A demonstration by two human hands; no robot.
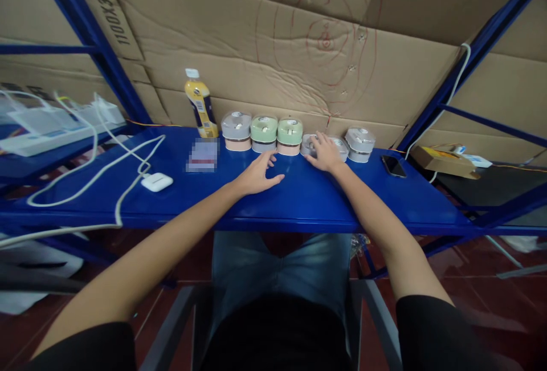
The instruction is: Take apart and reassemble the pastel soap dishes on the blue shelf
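My left hand hovers over the front of the blue table, fingers apart and holding nothing. It is nearest to the stacks of small plastic boxes with clear lids. One stack is grey over pink, one green over grey, one green over pink. To their right, my right hand spans a low grey box, thumb at its front and fingers over its top. Another grey box shows partly behind that hand. Beyond it stands a grey stack.
A yellow drink bottle stands at the back left, with a blurred-out packet before it. A white earbud case and cables lie on the left. A phone lies on the right. Cardboard walls the back of the blue table.
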